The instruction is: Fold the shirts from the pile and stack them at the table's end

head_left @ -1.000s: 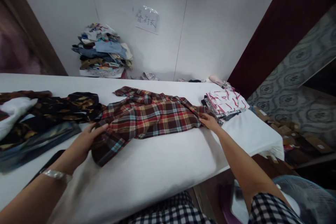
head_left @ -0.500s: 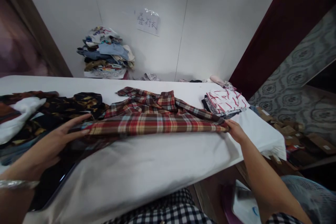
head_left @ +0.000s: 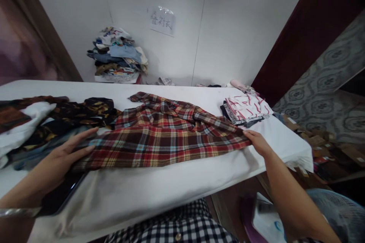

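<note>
A red, brown and yellow plaid shirt (head_left: 159, 144) lies spread across the white table, its near part a long flat band and its far part rumpled. At its right end my right hand (head_left: 258, 142) pinches the cloth between thumb and fingers. My left hand (head_left: 64, 157) rests at the shirt's left end, with index finger and thumb stretched out and apart over the fabric. A dark flat device with a glossy edge (head_left: 64, 193) lies partly under my left wrist.
Loose dark patterned clothes (head_left: 88, 112) and a white garment (head_left: 31, 123) lie on the left. Folded clothes (head_left: 248, 108) are stacked at the right. Behind stands a tall clothes pile (head_left: 122, 55) near a wall sign (head_left: 162, 21). A fan-like round grille (head_left: 336, 212) is low right.
The shirt's near band has come down flatter and closer to me, showing more plaid. The collar part has flattened into the folds. Both hands have stayed near the shirt's ends.
</note>
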The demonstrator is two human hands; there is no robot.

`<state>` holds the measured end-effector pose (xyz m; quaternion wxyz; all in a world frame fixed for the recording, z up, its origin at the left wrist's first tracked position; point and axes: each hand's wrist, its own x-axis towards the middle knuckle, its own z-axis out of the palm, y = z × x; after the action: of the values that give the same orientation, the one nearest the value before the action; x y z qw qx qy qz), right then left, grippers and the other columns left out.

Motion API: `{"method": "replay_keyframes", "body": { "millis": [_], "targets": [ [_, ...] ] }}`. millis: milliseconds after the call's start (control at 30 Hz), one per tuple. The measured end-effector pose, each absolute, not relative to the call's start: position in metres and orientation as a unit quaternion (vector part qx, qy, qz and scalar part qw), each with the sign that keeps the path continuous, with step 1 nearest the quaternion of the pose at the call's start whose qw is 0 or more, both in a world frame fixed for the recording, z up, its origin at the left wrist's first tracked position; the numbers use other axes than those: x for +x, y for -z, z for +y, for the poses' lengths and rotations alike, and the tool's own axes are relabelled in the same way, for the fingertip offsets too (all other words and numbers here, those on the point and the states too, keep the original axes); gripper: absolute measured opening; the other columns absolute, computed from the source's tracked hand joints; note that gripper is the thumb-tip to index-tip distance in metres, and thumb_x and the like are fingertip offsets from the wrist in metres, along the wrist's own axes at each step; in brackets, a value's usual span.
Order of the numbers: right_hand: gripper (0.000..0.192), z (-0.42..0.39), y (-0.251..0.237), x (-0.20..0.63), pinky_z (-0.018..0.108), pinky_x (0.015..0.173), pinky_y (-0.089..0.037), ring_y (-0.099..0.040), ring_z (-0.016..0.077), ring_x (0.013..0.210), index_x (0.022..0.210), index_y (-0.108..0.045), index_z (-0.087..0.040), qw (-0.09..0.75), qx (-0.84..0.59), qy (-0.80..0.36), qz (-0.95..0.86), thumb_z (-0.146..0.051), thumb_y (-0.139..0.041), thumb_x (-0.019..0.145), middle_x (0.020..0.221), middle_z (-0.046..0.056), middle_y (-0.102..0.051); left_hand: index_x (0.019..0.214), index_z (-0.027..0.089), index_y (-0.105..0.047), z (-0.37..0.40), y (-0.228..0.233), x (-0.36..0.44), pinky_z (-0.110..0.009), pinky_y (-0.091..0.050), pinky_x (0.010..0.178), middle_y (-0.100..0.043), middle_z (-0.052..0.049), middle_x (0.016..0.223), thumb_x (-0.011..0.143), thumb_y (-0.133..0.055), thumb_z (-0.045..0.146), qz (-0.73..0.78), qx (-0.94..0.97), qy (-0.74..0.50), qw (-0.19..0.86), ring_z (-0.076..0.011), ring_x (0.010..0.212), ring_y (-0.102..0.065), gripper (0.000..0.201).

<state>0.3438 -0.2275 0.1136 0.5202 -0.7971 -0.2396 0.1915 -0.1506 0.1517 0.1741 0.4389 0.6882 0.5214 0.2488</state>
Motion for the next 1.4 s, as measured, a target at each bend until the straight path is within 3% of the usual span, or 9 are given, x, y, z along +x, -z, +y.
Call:
{"method": "replay_keyframes", "body": {
  "millis": [133,333,433,667,800,900,1067,1300,1400],
  "targets": [
    [0.045,-0.25,-0.092,0.367,0.032,0.061,-0.046,-0.061,0.0222,0.066,0.065,-0.069,-0.017,0.411,-0.876,-0.124,-0.218,-0.062,-0.066,0.06,0.066,0.005,-0.069,0.116,0.037,-0.067,0.15,-0.16,-0.164,-0.033,-0.043,0.106,-0.064,0.006,0.131,0.05,-0.08,0.053,0.454,0.746,-0.138,0.468,-0.0252,0.126,-0.054,0.069],
    [0.042,-0.243,-0.081,0.382,0.04,0.061,-0.048,-0.062,0.0263,0.061,0.086,-0.071,-0.022,0.267,-0.926,0.04,-0.262,-0.053,-0.055,0.062,0.078,0.01,-0.072,0.127,0.015,-0.059,0.163,-0.142,-0.161,-0.029,-0.054,0.067,-0.074,-0.009,0.101,0.075,-0.056,0.058,0.506,0.772,-0.066,0.38,-0.0233,0.082,-0.069,0.068],
    [0.042,-0.21,-0.092,0.353,0.044,0.073,-0.052,-0.066,0.0289,0.077,0.095,-0.07,-0.023,0.31,-0.876,0.1,-0.355,-0.052,-0.051,0.071,0.101,0.012,-0.072,0.121,0.012,-0.062,0.186,-0.146,-0.142,-0.029,-0.052,0.07,-0.073,-0.013,0.1,0.084,-0.042,0.053,0.542,0.795,-0.067,0.265,-0.021,0.075,-0.069,0.058],
    [0.031,-0.107,-0.09,0.243,0.042,0.096,-0.051,-0.065,0.0263,0.102,0.1,-0.071,-0.024,0.353,-0.718,-0.082,-0.594,-0.044,-0.05,0.088,0.109,0.009,-0.071,0.099,0.003,-0.07,0.234,-0.133,-0.067,-0.03,-0.049,0.081,-0.069,-0.026,0.109,0.083,-0.047,0.054,0.579,0.793,-0.066,0.18,-0.031,0.102,-0.066,0.058],
    [0.039,-0.07,-0.079,0.222,0.045,0.108,-0.042,-0.057,0.0271,0.121,0.118,-0.067,-0.02,0.258,-0.709,-0.14,-0.641,-0.04,-0.049,0.089,0.128,0.012,-0.062,0.104,0.009,-0.07,0.243,-0.123,-0.032,-0.027,-0.05,0.074,-0.072,-0.02,0.104,0.076,-0.063,0.037,0.575,0.796,-0.076,0.173,-0.0257,0.092,-0.07,0.04],
    [0.05,-0.056,-0.075,0.223,0.046,0.113,-0.035,-0.047,0.0279,0.132,0.13,-0.06,-0.016,0.192,-0.724,-0.144,-0.647,-0.041,-0.051,0.088,0.141,0.014,-0.052,0.104,0.018,-0.069,0.262,-0.139,-0.022,-0.028,-0.05,0.079,-0.073,-0.014,0.107,0.08,-0.056,0.028,0.574,0.798,-0.113,0.147,-0.0235,0.096,-0.068,0.029],
    [0.057,-0.033,-0.072,0.211,0.05,0.116,-0.028,-0.034,0.029,0.141,0.139,-0.052,-0.017,0.136,-0.721,-0.145,-0.664,-0.045,-0.051,0.089,0.15,0.015,-0.041,0.116,0.02,-0.063,0.318,-0.174,-0.036,-0.039,-0.046,0.093,-0.066,-0.015,0.123,0.09,-0.042,0.034,0.589,0.787,-0.169,0.079,-0.0295,0.116,-0.059,0.036],
    [0.055,-0.018,-0.067,0.192,0.057,0.116,-0.018,-0.024,0.0297,0.145,0.141,-0.048,-0.023,0.094,-0.736,-0.129,-0.658,-0.047,-0.045,0.093,0.156,0.011,-0.032,0.125,0.014,-0.057,0.313,-0.15,-0.055,-0.033,-0.046,0.092,-0.063,-0.016,0.125,0.089,-0.047,0.046,0.569,0.803,-0.164,0.067,-0.0262,0.115,-0.059,0.049],
    [0.055,-0.027,-0.064,0.196,0.057,0.117,-0.018,-0.026,0.0281,0.145,0.142,-0.047,-0.024,0.11,-0.734,-0.118,-0.66,-0.048,-0.044,0.093,0.155,0.011,-0.034,0.113,0.018,-0.064,0.287,-0.15,-0.073,-0.03,-0.044,0.093,-0.065,-0.012,0.121,0.092,-0.04,0.045,0.544,0.818,-0.183,0.051,-0.0235,0.113,-0.059,0.042]
  ]
}}
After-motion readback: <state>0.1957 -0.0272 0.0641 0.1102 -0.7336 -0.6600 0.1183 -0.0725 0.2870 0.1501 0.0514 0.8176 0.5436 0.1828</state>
